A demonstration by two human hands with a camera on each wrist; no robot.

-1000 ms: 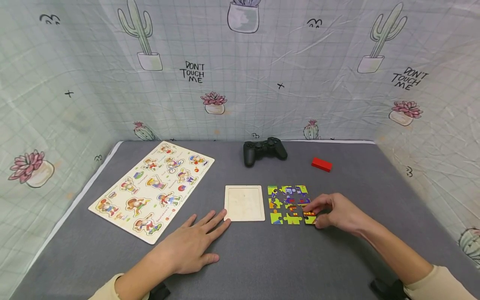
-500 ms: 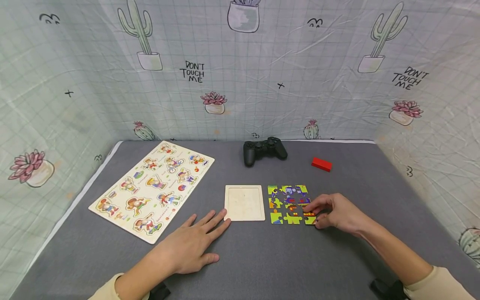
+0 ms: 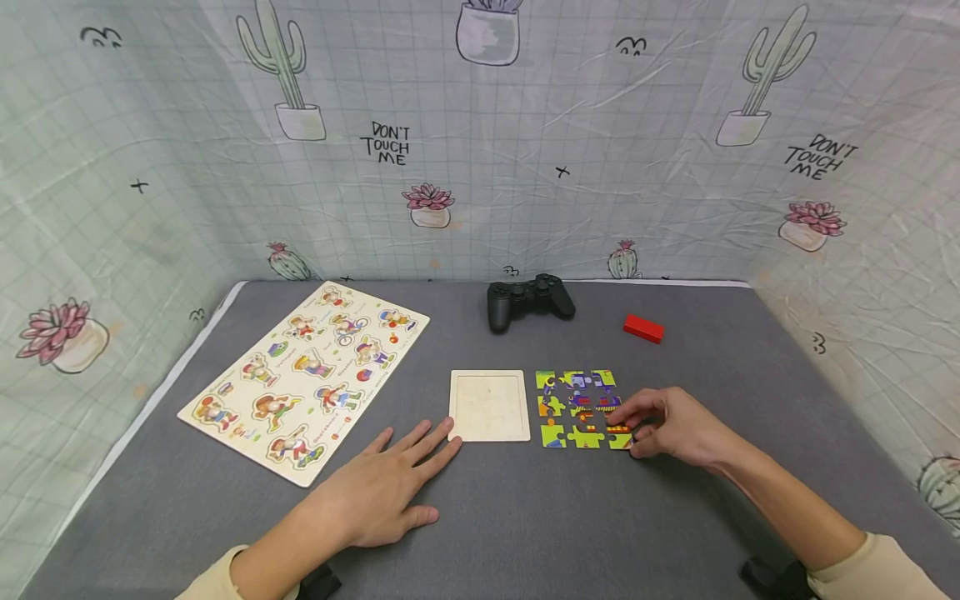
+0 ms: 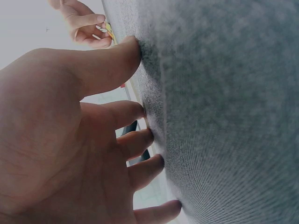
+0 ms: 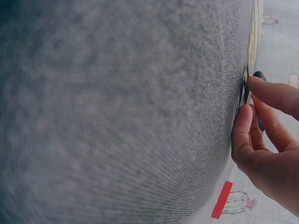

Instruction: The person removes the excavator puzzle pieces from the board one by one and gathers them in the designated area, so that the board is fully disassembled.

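My left hand (image 3: 386,492) lies with fingers spread on the grey table, its index fingertip at the lower left corner of a shallow square wooden puzzle tray (image 3: 490,406). In the left wrist view the fingertips of the left hand (image 4: 70,135) meet the cloth. My right hand (image 3: 678,429) pinches the bottom right jigsaw piece (image 3: 620,441), green with orange, between thumb and fingers. From the right wrist, the right hand (image 5: 275,135) shows gripping a thin edge low over the table. Several other jigsaw pieces (image 3: 586,437) lie in a loose grid right of the tray.
A board of cartoon children (image 3: 311,364) lies at the left. Behind the tray is a black game controller (image 3: 528,298), and a red block (image 3: 643,328) sits at the back right. Patterned cloth walls (image 3: 495,225) enclose the table (image 3: 495,533) at the back and sides.
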